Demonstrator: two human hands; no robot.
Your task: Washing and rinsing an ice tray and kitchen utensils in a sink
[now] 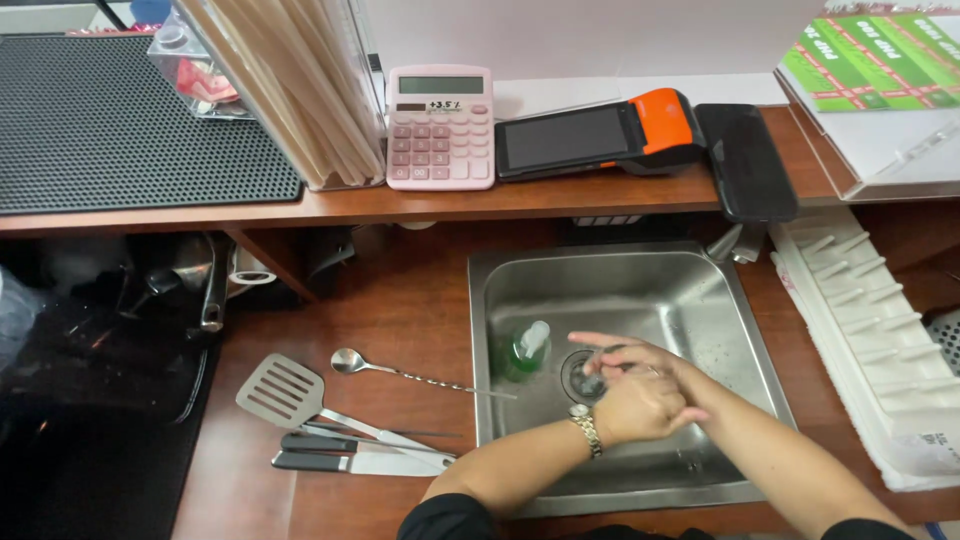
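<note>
Left hand (640, 408) lies pressed over right hand (625, 358), both empty, above the sink (730, 300) drain; right fingers point left; green soap bottle (525, 352) stands upright just beside.

Bright, even overhead light; sink (500, 275) glints (hands slightly blurred).

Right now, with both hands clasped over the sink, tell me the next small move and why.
Probably reach the left hand toward the green soap bottle standing in the sink: both hands rub together above the drain, the right hand under the left, and no lather shows.
</note>
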